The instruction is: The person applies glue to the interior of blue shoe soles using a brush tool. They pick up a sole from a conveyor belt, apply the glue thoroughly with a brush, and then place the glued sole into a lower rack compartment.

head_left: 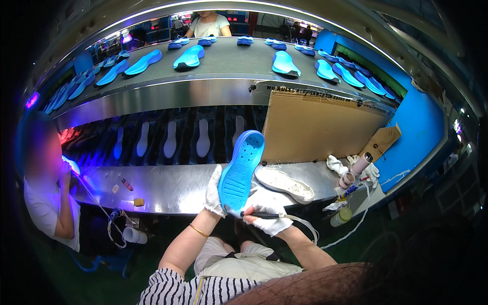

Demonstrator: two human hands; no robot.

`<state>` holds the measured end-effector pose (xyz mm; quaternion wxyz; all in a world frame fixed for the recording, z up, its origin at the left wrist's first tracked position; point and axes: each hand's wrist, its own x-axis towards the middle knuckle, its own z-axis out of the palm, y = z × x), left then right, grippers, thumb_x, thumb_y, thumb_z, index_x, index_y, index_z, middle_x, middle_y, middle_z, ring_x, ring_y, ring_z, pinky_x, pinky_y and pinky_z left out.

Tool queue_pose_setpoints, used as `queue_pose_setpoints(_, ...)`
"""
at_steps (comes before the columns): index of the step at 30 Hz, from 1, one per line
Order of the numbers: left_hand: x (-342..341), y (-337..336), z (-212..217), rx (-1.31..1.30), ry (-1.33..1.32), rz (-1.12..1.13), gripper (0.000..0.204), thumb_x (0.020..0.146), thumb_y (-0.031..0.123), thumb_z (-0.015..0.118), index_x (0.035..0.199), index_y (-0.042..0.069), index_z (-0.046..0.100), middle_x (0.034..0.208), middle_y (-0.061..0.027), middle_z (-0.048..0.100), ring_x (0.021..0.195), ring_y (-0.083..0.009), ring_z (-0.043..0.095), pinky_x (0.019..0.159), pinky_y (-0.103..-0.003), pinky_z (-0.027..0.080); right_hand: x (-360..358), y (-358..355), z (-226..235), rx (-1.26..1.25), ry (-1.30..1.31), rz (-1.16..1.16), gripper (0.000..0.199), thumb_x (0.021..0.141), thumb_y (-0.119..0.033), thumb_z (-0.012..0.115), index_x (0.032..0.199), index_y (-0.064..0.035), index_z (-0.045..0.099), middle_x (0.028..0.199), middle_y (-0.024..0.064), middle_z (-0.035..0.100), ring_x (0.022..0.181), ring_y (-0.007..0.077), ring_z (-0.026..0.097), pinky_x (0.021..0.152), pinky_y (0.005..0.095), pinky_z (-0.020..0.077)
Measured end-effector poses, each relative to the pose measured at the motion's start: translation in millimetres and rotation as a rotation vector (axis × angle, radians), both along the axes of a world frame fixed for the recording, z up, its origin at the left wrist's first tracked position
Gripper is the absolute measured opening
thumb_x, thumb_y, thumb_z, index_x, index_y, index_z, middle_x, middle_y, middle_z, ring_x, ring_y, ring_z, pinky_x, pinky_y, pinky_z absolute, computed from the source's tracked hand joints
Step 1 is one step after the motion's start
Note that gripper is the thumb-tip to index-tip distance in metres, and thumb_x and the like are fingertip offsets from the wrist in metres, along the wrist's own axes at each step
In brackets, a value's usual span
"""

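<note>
A blue shoe sole [238, 173] stands tilted up before me, its inner side with holes and ridges facing me. My left hand [214, 192], in a white glove, grips the sole along its left edge, closed around it. In my gloved right hand [268, 217], with bare fingertips, is a black pen-shaped tool [267, 215] trailing a pale hose. The tool's tip is at the lower end of the sole; whether it touches cannot be made out. Just right of the blue sole, a white shoe sole [285, 184] lies on the metal bench [188, 190].
A conveyor belt [152, 76] carrying several blue soles runs behind the bench. Below it are soles on dark racks [170, 137] and a cardboard sheet [315, 127]. Thread cones [361, 163] and a jar [340, 217] stand right. At left sits a co-worker [51, 203]; another person [209, 24] is beyond the belt.
</note>
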<state>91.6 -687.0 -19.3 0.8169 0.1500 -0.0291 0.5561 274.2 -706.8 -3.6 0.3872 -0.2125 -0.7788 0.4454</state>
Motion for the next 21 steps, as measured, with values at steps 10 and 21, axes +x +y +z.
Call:
queue_pose_setpoints(10, 13, -10, -24, -0.066, 0.186, 0.257, 0.054, 0.091, 0.047, 0.033, 0.12, 0.004, 0.048, 0.111, -0.0152, 0.057, 0.095, -0.0284, 0.057, 0.089, -0.04, 0.045, -15, 22, -8, -0.069, 0.178, -0.135, 0.008, 0.076, -0.003, 0.066, 0.082, -0.0014, 0.061, 0.074, 0.005, 0.061, 0.067, 0.0116, 0.058, 0.061, 0.023, 0.0462)
queue_pose_setpoints(21, 19, -25, -2, -0.047, 0.165, 0.119, 0.067, 0.089, 0.056, 0.028, 0.133, 0.006, 0.034, 0.122, -0.0175, 0.051, 0.107, -0.0372, 0.053, 0.096, -0.053, 0.039, -6, 66, 22, -0.248, 0.422, -0.384, 0.01, 0.078, -0.006, 0.066, 0.084, 0.0008, 0.06, 0.078, 0.0064, 0.062, 0.065, 0.0093, 0.056, 0.057, 0.0225, 0.0478)
